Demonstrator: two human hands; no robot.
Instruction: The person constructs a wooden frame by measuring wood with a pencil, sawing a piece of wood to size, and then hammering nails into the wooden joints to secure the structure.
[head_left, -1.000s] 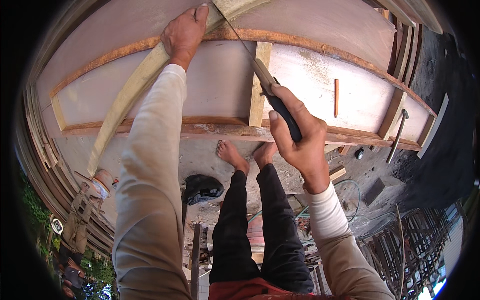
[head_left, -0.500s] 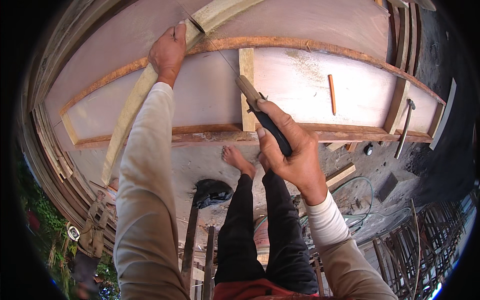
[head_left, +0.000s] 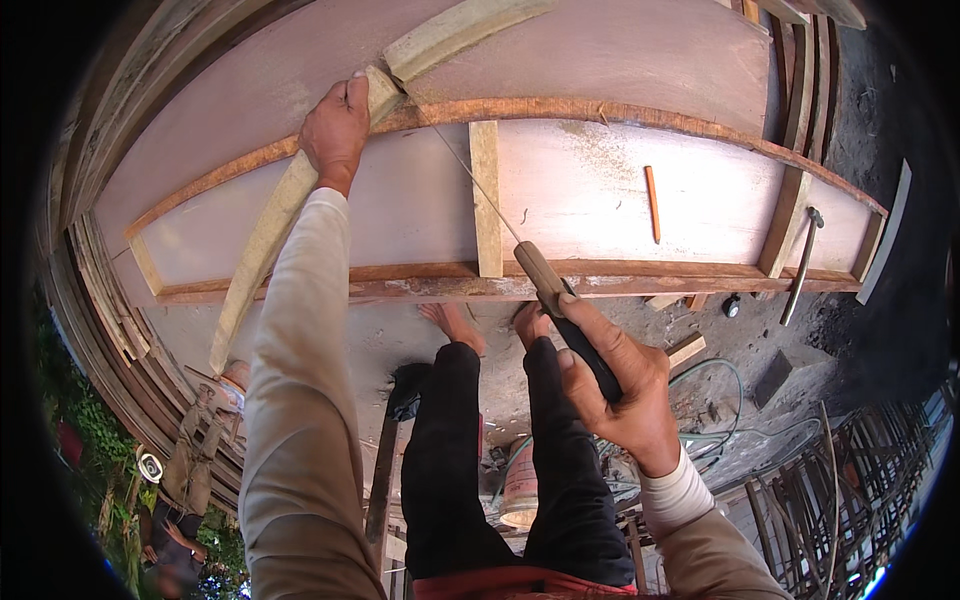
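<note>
My left hand (head_left: 335, 132) is closed round a curved pale wooden strip (head_left: 262, 232) near its cut end. That strip slants across a curved wooden frame (head_left: 520, 107) on a pinkish board. In my right hand (head_left: 632, 395) is the wood-and-black handle of a handsaw (head_left: 541, 272). Its thin blade runs up and left to the strip's end. A second curved pale piece (head_left: 460, 35) lies beyond, with a narrow gap between the two. Inside the frame, near its middle, stands a short crosspiece (head_left: 486, 200).
An orange pencil (head_left: 652, 205) lies on the board, and a hammer (head_left: 802, 265) rests over the frame's right front edge. A green hose (head_left: 740, 385), a wood offcut (head_left: 686, 349) and a bucket (head_left: 520, 490) are on the ground. Another person (head_left: 178, 545) shows at lower left.
The pale strip has come apart into two pieces at the saw blade. My right hand has drawn the saw back toward me. My feet have shifted slightly.
</note>
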